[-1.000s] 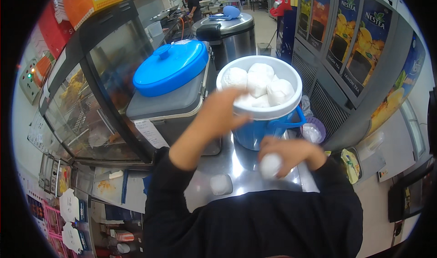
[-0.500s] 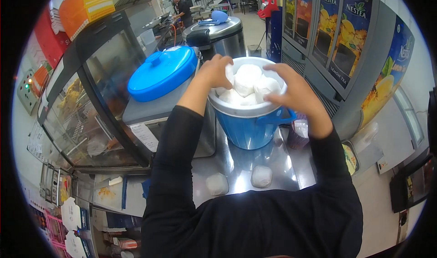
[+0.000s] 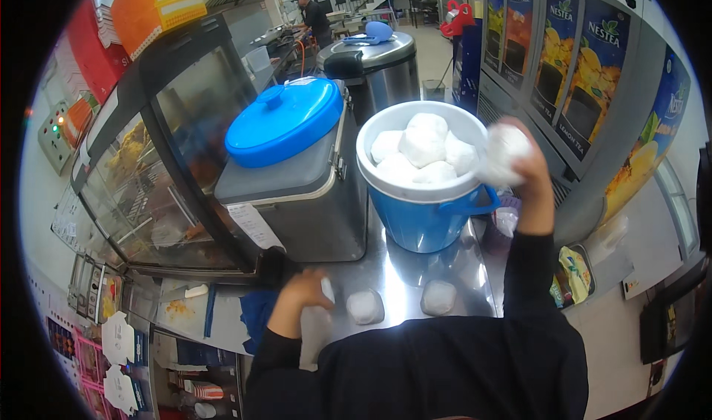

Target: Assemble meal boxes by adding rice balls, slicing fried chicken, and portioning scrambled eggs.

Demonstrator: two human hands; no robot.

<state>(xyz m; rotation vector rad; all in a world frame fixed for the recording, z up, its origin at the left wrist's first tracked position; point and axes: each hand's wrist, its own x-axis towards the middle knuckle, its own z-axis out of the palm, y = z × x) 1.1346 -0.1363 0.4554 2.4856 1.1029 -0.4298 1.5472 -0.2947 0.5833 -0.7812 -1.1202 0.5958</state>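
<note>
White bundle (image 3: 504, 153), head view: gripped in right hand (image 3: 532, 165), blurred, by right rim of blue pail (image 3: 414, 223) holding more bundles (image 3: 424, 140); left hand (image 3: 302, 290) curled around another bundle (image 3: 327, 289), mostly hidden, near bench (image 3: 400, 275). Likely soft, fairly light, wrapping perhaps slippery — best cupped around sides.

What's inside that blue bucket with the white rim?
Rounded white bundles are heaped inside the blue bucket. The upper ones cover whatever lies deeper, so that can't be seen.
</note>
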